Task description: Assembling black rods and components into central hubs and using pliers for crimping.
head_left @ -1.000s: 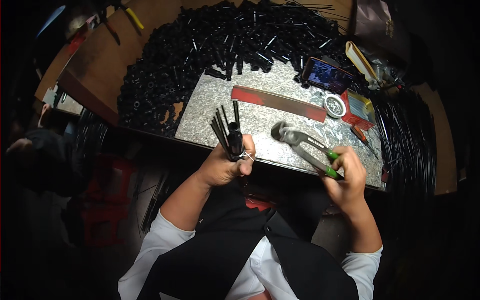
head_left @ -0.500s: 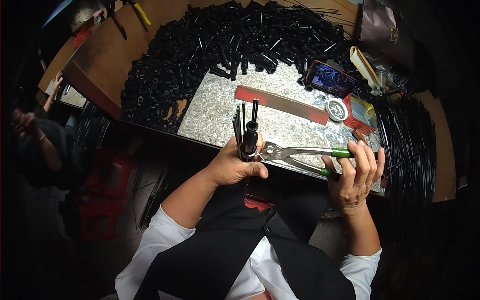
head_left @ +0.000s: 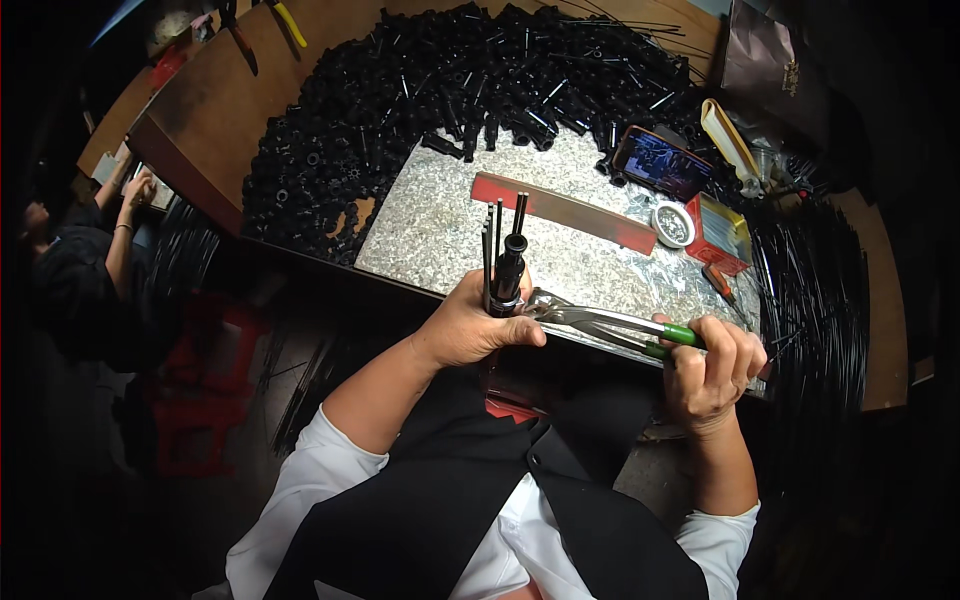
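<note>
while the left hand (head_left: 470,328) grips a bundle of thin black rods (head_left: 503,262) upright, the right hand (head_left: 712,362) squeezes green-handled metal pliers (head_left: 610,326) against it, above a speckled grey stone slab (head_left: 440,225) on a brown wooden workbench (head_left: 215,100) heaped with small black tubes (head_left: 400,90).

Our left hand (head_left: 470,325) gripped a bundle of thin black rods (head_left: 497,250) upright, one capped with a black sleeve (head_left: 512,265), while our right hand (head_left: 712,365) squeezed green-handled pliers (head_left: 600,325) whose nose met the bundle's base. We worked over a speckled slab (head_left: 440,225) bearing a red bar (head_left: 565,210), with a heap of black parts (head_left: 420,90) behind and a phone (head_left: 662,163) to the right. Another person's hands (head_left: 135,188) showed at far left.
</note>
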`<action>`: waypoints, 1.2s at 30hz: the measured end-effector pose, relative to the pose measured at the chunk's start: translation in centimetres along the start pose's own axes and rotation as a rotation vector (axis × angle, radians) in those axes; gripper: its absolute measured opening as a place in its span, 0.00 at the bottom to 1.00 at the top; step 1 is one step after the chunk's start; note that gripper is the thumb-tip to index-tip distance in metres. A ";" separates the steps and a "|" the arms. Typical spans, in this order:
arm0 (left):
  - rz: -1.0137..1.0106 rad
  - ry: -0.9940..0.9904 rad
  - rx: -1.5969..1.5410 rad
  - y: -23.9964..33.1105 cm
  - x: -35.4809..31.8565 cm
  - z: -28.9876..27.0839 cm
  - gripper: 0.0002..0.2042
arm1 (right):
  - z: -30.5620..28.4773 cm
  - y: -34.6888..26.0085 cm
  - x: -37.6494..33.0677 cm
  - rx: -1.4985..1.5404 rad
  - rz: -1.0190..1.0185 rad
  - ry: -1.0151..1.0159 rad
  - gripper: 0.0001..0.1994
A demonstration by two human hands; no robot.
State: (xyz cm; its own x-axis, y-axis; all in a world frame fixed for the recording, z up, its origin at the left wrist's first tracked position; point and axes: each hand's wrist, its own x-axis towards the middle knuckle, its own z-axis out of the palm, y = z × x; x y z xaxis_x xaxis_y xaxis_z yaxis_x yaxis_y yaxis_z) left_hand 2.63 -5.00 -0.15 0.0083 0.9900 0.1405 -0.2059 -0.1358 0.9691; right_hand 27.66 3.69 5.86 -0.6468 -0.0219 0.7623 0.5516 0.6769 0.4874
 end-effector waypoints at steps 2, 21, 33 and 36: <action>-0.005 -0.003 -0.001 -0.1 -0.1 0.1 0.20 | -0.6 0.3 0.1 0.126 0.016 -0.153 0.15; 0.166 -0.197 0.061 0.7 -0.4 0.1 0.22 | -4.0 -0.8 0.3 1.633 0.864 -1.491 0.27; 0.098 -0.317 0.099 0.3 0.4 -1.8 0.33 | -2.8 -0.5 -0.7 2.080 1.187 -1.594 0.08; 0.068 -0.230 0.077 0.7 0.3 -1.1 0.31 | -3.0 -0.6 -0.2 1.684 0.854 -1.463 0.16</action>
State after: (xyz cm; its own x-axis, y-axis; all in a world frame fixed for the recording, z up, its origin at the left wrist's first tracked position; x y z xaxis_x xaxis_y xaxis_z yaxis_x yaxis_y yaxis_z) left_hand 1.45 -4.75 0.31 0.2209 0.9454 0.2396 -0.1386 -0.2128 0.9672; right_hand 29.04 1.08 6.69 -0.8116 0.2859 -0.5094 0.5420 0.0431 -0.8393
